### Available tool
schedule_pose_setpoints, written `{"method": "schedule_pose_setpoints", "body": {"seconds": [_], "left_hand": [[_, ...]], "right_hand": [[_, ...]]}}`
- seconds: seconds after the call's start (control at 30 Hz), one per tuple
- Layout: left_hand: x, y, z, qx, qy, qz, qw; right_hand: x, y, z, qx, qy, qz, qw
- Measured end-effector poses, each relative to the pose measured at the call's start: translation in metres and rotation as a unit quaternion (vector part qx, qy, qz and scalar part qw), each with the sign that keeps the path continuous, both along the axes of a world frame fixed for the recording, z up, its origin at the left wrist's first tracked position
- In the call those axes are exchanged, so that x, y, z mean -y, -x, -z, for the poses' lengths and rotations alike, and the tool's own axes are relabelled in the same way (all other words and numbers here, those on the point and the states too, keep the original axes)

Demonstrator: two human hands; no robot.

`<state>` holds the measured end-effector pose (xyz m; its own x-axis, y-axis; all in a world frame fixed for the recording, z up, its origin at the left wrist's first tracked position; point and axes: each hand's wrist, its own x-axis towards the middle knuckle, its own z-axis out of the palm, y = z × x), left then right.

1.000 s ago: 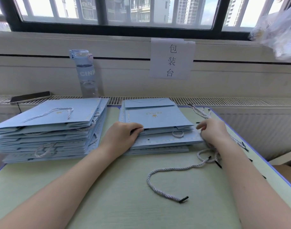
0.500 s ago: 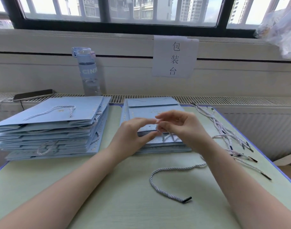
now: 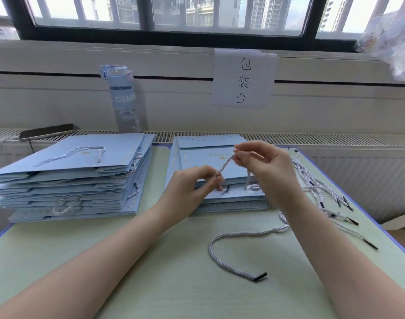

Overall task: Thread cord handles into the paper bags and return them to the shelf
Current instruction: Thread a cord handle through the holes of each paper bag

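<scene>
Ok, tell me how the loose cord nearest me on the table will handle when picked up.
Probably floppy: the twisted cord lies in a slack curve on the table, so it would likely droop from wherever it is pinched. It looks thin, so likely light. Its black tip seems stiffer, probably the easiest end to steer.

A white paper sign point(image 3: 244, 78) on the wall under the window, upper right of centre, carries three black characters stacked one above the other: 包, 装, 台; left of it, a clear water bottle point(image 3: 124, 100) shows white capitals CINN on its band, the word running off round the curve; the top paper bag point(image 3: 203, 157) of the middle stack bears upside-down gold lettering, too blurred to read and partly behind the right hand point(image 3: 270, 166) and the cord point(image 3: 224, 166) it pinches; the gold mark on the left stack's top bag point(image 3: 118, 150) is too small to read.
</scene>
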<state>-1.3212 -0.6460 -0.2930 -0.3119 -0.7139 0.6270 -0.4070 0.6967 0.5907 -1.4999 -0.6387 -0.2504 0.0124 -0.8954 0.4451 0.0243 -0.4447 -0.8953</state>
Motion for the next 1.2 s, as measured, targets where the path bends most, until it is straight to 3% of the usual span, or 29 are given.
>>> {"method": "schedule_pose_setpoints", "body": {"seconds": [0.17, 0.23, 0.33, 0.43, 0.57, 0.83, 0.97, 1.07, 1.1, 1.2], "left_hand": [[0.005, -0.009, -0.006, -0.018, 0.056, -0.069, 0.996], [0.006, -0.01, -0.005, -0.003, 0.074, -0.073, 0.995], [0.005, -0.009, -0.004, -0.013, 0.059, -0.057, 0.997], [0.002, -0.007, -0.006, -0.036, -0.001, -0.025, 0.999], [-0.001, -0.003, -0.009, -0.065, -0.059, -0.006, 0.996], [-0.004, -0.005, -0.018, -0.149, -0.131, 0.013, 0.98], [0.002, -0.009, -0.011, -0.099, -0.086, -0.038, 0.991], [0.009, -0.014, -0.004, 0.063, 0.043, -0.163, 0.984], [0.012, -0.015, -0.002, 0.123, 0.047, -0.191, 0.973], [0.016, -0.016, 0.005, 0.234, -0.071, -0.205, 0.948]], "right_hand": [[0.014, 0.023, -0.001, 0.043, -0.005, 0.193, 0.98], [0.017, 0.023, 0.006, -0.029, -0.002, 0.233, 0.972], [0.02, 0.021, 0.018, -0.241, 0.058, 0.278, 0.928], [0.016, 0.011, 0.021, -0.327, 0.165, 0.22, 0.904], [0.002, -0.011, 0.021, -0.298, 0.186, 0.056, 0.935], [0.002, -0.015, 0.021, -0.23, 0.16, 0.043, 0.959], [0.004, -0.01, 0.018, -0.228, 0.112, 0.074, 0.964], [0.009, -0.009, 0.025, -0.298, 0.12, 0.109, 0.941], [0.011, -0.009, 0.028, -0.325, 0.131, 0.122, 0.928], [0.017, -0.005, 0.037, -0.373, 0.154, 0.148, 0.903]]}}
